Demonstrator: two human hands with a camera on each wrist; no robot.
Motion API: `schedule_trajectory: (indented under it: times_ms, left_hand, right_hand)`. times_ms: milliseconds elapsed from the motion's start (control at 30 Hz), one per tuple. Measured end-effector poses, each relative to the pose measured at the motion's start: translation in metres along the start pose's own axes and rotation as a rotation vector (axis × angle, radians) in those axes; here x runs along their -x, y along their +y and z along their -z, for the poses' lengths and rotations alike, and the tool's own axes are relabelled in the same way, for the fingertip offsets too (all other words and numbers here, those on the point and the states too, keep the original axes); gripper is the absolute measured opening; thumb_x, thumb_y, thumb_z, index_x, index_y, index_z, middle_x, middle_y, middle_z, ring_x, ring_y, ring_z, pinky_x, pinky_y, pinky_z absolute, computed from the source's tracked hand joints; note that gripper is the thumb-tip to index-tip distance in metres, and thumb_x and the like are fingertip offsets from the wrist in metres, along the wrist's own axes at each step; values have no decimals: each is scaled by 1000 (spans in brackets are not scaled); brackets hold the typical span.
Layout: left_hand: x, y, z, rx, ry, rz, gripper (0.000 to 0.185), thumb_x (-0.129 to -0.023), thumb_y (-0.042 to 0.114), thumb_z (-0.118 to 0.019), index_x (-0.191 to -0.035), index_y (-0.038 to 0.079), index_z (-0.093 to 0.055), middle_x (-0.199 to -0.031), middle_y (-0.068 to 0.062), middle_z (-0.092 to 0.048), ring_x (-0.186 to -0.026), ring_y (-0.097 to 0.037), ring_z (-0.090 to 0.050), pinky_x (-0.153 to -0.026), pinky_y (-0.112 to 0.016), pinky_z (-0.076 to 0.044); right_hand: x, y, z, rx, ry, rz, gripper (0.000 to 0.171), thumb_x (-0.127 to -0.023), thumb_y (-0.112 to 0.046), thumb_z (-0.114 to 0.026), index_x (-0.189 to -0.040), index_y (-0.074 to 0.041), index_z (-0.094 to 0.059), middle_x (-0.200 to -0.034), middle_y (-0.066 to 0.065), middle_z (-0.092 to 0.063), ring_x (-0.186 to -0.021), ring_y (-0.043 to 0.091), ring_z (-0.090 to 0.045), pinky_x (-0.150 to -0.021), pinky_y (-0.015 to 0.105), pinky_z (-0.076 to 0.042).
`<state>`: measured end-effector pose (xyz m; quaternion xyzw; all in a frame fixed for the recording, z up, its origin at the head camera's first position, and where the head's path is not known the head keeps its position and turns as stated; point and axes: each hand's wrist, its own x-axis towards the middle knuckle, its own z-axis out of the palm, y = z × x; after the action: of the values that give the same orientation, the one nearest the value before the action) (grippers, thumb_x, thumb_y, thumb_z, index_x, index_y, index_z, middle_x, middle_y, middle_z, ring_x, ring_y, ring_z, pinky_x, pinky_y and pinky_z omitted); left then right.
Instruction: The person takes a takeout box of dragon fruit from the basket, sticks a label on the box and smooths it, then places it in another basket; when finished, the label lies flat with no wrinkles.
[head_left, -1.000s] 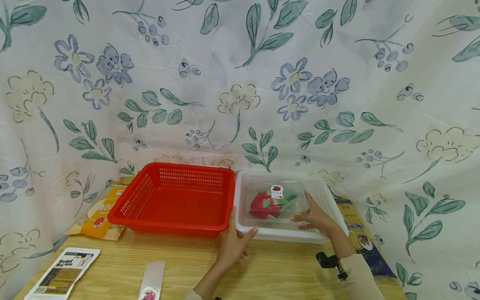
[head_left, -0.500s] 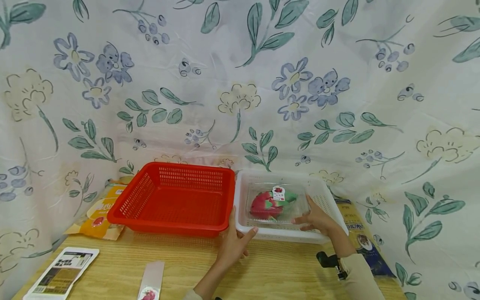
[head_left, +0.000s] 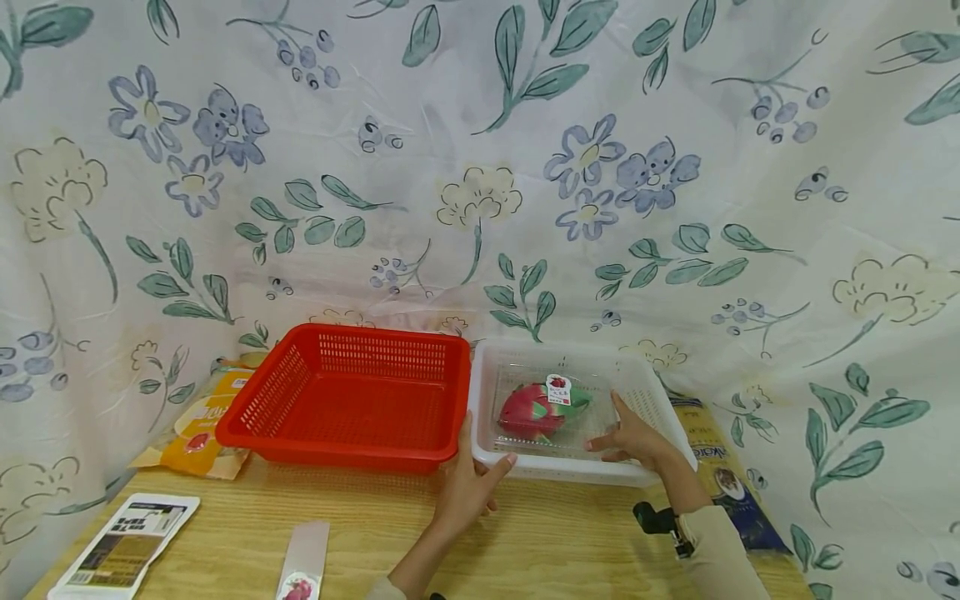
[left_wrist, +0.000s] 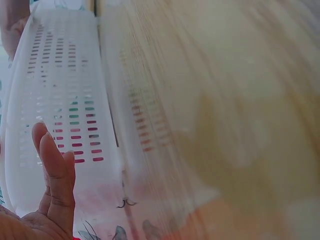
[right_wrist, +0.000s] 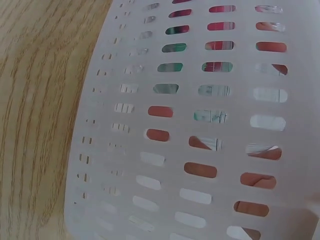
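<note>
A clear plastic box with a red and green dragon fruit (head_left: 532,412) inside and a white label on top lies in the white basket (head_left: 566,470). My right hand (head_left: 633,433) reaches over the basket's front rim, its index finger extended beside the box's right side. Its thumb is by the box's front right corner; whether it touches the box I cannot tell. My left hand (head_left: 459,492) rests at the basket's front left corner, thumb along the front rim and index finger along the left side. In the right wrist view, the basket's slotted wall (right_wrist: 195,130) partly hides my right hand.
A red slotted basket (head_left: 375,417) stands directly left of the white one. An orange food bag (head_left: 206,425) lies beyond it. A white pouch (head_left: 123,546) and a pale strip with a fruit picture (head_left: 303,558) lie nearer. A blue and gold bag (head_left: 738,492) is at right.
The clear box has settled lower in the white basket, and its label has shifted slightly right. My right fingers have spread a little. My left hand has stayed at the basket's corner.
</note>
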<state>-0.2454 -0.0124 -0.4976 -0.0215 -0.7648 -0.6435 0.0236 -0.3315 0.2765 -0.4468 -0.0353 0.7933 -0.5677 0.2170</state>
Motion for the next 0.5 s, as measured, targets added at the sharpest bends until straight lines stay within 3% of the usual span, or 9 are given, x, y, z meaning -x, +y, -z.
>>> schedule_trajectory:
  times_ms: [133,400,500]
  left_hand:
    - [0,0,0,-7,-5,5,99,-88,44,-74,-160,30,-7,-67,-5,-56,-43,-19,-59,-41,-28,-49]
    - [-1,4,4,-26,-32,3,100,-89,45,-72,-160,28,-4,-68,-6,-55,-44,-19,-59,-42,-31,-51]
    - [-1,7,8,2,-65,-6,99,-91,40,-71,-161,25,-2,-70,-10,-58,-44,-22,-61,-43,-35,-53]
  right_hand:
    - [1,-1,0,30,2,-13,125,-84,-4,-77,-152,-6,28,-157,32,23,-141,60,-16,-92,55,-54]
    - [5,-9,-2,177,34,-24,119,-85,-7,-76,-151,4,22,-158,34,15,-140,59,-19,-98,62,-46]
    - [8,-13,-2,235,53,-4,119,-85,-12,-77,-151,6,21,-159,33,15,-144,56,-12,-106,64,-38]
